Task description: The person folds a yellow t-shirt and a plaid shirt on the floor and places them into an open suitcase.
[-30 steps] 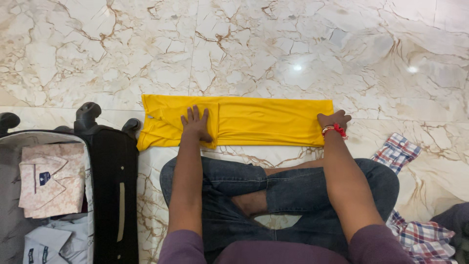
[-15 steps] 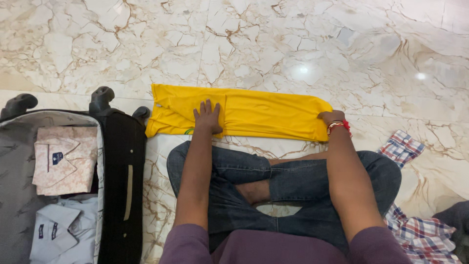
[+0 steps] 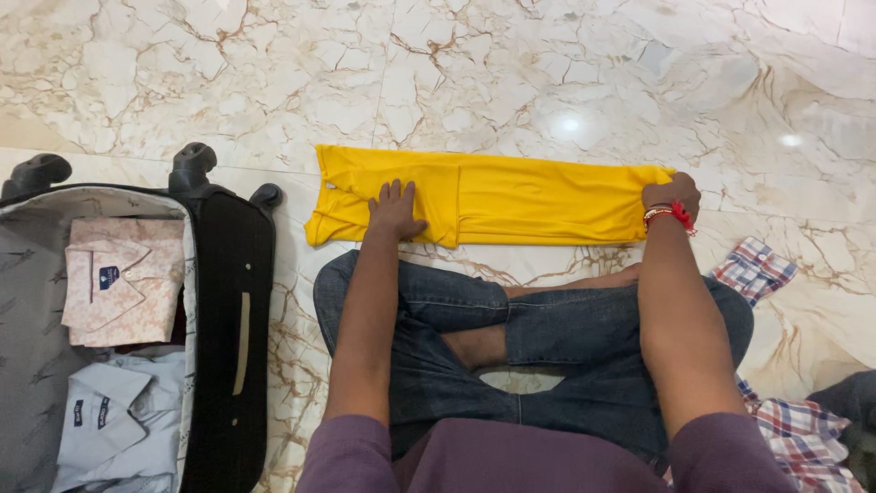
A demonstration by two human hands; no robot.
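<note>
head view: left hand flat, released, on yellow shirt; right hand grip clenched on its end.

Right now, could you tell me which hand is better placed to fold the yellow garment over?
Probably the right hand: it grips the end of the yellow garment, free to lift. The left hand lies flat, pinning the cloth.

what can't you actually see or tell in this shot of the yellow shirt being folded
Head view only:
- Right hand fingers curl over the yellow shirt end; grip underneath hidden.
- Shirt fabric under the flat left hand is covered.
- Open suitcase is cut off by the left and bottom edges; contents below the folded shirts unseen.
- Checked cloth is partly hidden by the knee and cut off at the bottom right.
</note>
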